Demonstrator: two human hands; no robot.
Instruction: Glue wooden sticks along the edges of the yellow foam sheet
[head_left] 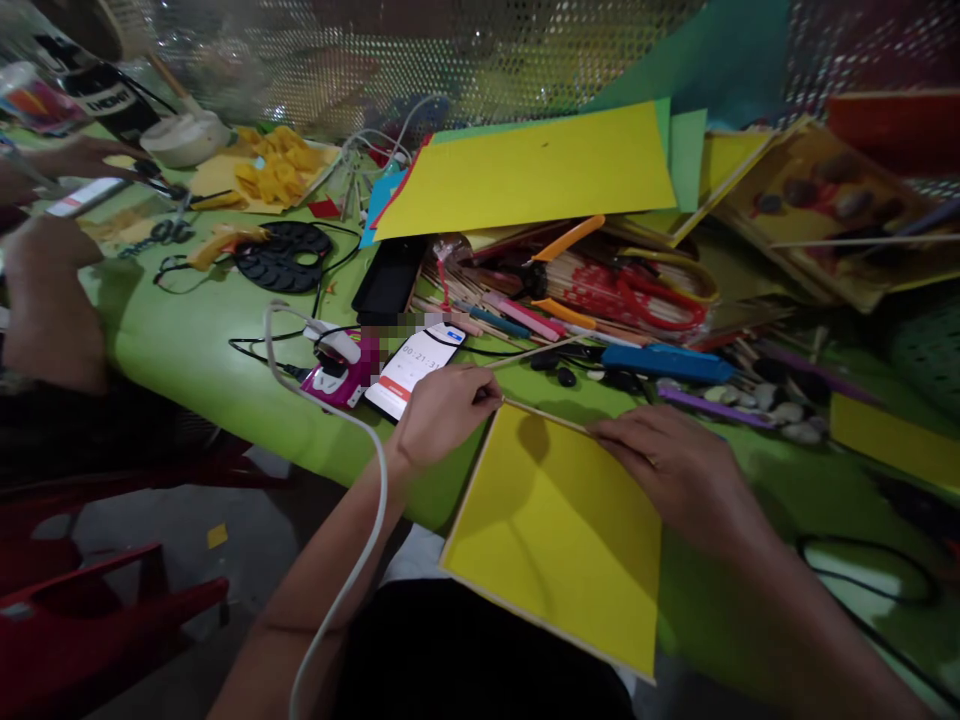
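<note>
At a green table [187, 330], both hands [450, 412] [675, 470] grip a yellow sheet [559, 540] by its far edge.

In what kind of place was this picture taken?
Probably a craft worktable: it holds stacked coloured sheets and pebbles, and a yellow sheet edged with thin strips is being handled.

left hand [448, 410] and right hand [671, 465] bare; left forearm [330, 575] and right forearm [810, 610] sleeveless; torso/lap in plain black garment [480, 655], dark, detail lost; pale cloth [415, 553] at its upper-left edge, type unclear; thin dark line across left forearm, crease or band unclear
</note>
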